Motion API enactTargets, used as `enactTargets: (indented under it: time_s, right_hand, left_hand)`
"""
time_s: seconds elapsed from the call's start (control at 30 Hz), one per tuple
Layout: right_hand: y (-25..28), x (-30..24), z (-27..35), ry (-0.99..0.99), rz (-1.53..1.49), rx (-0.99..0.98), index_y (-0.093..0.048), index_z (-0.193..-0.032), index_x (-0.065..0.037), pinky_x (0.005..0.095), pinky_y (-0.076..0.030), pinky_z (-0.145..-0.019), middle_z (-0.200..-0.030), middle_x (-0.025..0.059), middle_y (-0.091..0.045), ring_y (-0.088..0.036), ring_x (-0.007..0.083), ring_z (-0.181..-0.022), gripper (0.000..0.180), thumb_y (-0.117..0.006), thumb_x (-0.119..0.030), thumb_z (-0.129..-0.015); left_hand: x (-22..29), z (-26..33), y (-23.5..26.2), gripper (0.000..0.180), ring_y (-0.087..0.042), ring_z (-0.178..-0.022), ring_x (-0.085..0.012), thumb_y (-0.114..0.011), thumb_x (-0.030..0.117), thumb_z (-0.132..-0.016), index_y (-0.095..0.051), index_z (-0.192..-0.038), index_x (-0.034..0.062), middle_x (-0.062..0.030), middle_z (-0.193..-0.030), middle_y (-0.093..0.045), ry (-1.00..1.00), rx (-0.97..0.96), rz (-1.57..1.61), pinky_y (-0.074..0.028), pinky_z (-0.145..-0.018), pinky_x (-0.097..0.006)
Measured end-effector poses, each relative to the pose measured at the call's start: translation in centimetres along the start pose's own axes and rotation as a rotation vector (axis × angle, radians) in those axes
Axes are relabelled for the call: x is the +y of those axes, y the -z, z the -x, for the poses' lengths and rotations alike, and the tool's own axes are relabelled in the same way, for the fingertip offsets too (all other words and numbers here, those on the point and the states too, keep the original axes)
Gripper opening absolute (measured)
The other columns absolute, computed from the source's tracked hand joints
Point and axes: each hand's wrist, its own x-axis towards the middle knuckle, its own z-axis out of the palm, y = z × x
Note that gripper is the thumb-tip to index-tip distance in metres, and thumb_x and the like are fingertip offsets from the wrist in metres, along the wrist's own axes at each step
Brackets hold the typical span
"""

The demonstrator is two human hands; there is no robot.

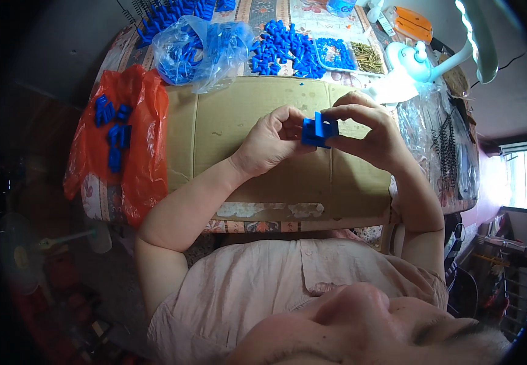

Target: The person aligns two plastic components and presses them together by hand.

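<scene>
The flat brown cardboard sheet [257, 137] covers most of the flower-patterned table [269, 226] and serves as the work surface. Off its left edge lies a crumpled orange plastic bag [142, 152] with a few blue pieces on it; beyond its far edge sit a clear plastic bag of blue parts [196, 52], a loose heap of blue plastic parts [285, 48], a shallow tray of small brass pieces [367, 58] and a pale green desk lamp [434, 58]. To its right, black wire springs [449, 149] lie on clear plastic.

Above the sheet's middle, the left hand [269, 143] and the right hand [370, 134] meet around a small blue plastic clip-like part [319, 131], raised clear of the cardboard. The left thumb and fingers are pressed against its left side; the right fingertips pinch its top and right side.

The part is small and held only at the fingertips, so uneven pressure could likely flick it out towards the lap or the floor. The room beside the table is dim and cluttered, where a dropped piece would be hard to find.
</scene>
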Motion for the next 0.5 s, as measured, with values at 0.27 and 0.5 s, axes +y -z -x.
enactTargets:
  time_s: [0.27,0.5]
  right_hand:
    - [-0.41,0.36,0.33,0.016,0.045,-0.024,-0.067,-0.097,-0.010,0.0362,-0.043,-0.077,-0.088,0.0070,-0.058,-0.056,0.0263,-0.086,0.036,-0.077,-0.010,-0.063]
    - [-0.50,0.33,0.41,0.056,0.129,-0.031,-0.067,-0.098,-0.011,0.0369,-0.042,-0.079,-0.090,0.0064,-0.057,-0.055,0.0258,-0.088,0.034,-0.076,-0.015,-0.065]
  left_hand:
    - [-0.16,-0.06,0.21,0.030,-0.058,-0.095,-0.0082,-0.062,-0.007,-0.081,-0.052,-0.104,0.0090,0.0000,-0.101,-0.059,-0.035,0.012,-0.029,-0.047,-0.085,-0.024]
    - [0.12,0.03,0.14,0.033,-0.056,-0.095,-0.0069,-0.059,-0.010,-0.081,-0.053,-0.107,0.0087,0.0006,-0.102,-0.058,-0.024,0.010,-0.086,-0.047,-0.084,-0.023]
